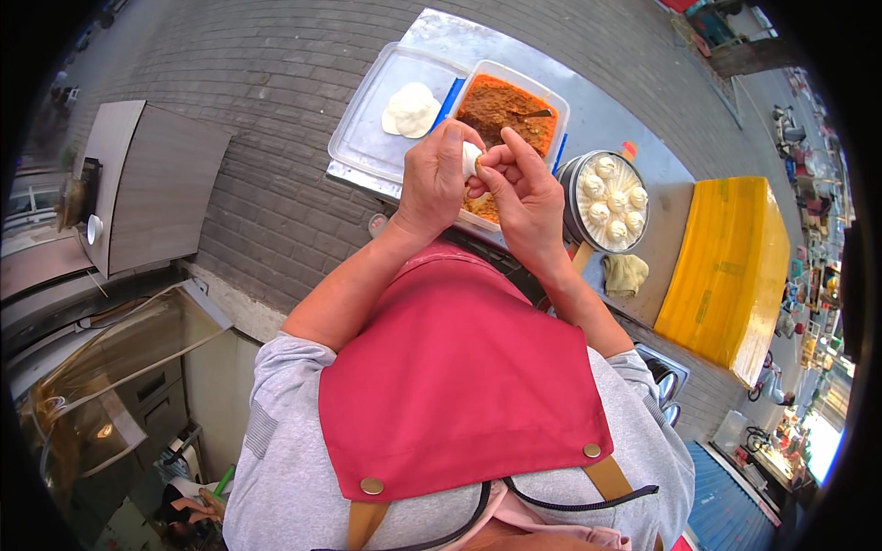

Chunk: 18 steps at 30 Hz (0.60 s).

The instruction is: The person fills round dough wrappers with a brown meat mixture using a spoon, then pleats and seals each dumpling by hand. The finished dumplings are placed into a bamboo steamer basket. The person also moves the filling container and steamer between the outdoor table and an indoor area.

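My left hand (435, 179) is closed around a filled dough bun (470, 160), whose open edge faces right. The thumb and fingers of my right hand (525, 189) pinch that edge. Beneath and behind both hands stands a plastic tub of reddish minced filling (501, 96) with a spoon (537, 113) in it. To its left, flat round dough wrappers (411, 110) lie on a clear plastic lid (358, 131). Right of my right hand, several pleated buns (617, 201) sit on a lined round steamer (573, 206).
These things stand on a metal-topped table (455, 34). A folded greenish cloth (625, 275) lies below the steamer, and a yellow taped box (723, 268) is at the table's right end. A grey cabinet (162, 186) stands on the brick paving at left. A person (189, 513) shows at lower left.
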Each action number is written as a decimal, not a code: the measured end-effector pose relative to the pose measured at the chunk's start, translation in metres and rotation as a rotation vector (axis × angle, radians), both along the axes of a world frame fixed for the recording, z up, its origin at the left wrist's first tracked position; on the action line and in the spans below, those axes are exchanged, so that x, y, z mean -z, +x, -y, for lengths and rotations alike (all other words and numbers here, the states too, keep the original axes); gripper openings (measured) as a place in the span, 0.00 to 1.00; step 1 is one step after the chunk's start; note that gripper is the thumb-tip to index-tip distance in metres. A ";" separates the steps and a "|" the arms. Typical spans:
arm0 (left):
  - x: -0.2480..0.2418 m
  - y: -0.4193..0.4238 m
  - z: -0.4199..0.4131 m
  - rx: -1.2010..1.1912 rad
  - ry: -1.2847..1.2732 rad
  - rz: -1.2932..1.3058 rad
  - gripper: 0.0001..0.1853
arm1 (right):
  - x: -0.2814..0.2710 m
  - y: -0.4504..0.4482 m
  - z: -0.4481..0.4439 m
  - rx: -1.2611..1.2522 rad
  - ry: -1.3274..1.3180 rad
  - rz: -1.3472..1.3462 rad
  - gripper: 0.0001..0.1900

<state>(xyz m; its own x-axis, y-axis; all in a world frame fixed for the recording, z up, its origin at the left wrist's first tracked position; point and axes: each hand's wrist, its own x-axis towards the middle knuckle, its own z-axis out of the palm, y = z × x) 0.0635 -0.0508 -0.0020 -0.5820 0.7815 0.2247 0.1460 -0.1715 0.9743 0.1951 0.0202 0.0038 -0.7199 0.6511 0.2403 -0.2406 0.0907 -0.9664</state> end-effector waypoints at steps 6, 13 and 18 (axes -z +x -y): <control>-0.001 0.000 0.001 0.106 -0.069 0.012 0.29 | -0.005 0.005 -0.011 0.130 0.704 0.121 0.28; -0.001 0.003 0.001 0.129 -0.101 0.076 0.28 | -0.026 0.006 -0.017 0.099 0.921 0.089 0.26; 0.002 0.006 0.000 0.125 -0.107 0.101 0.28 | -0.030 0.009 -0.017 0.051 0.876 0.134 0.25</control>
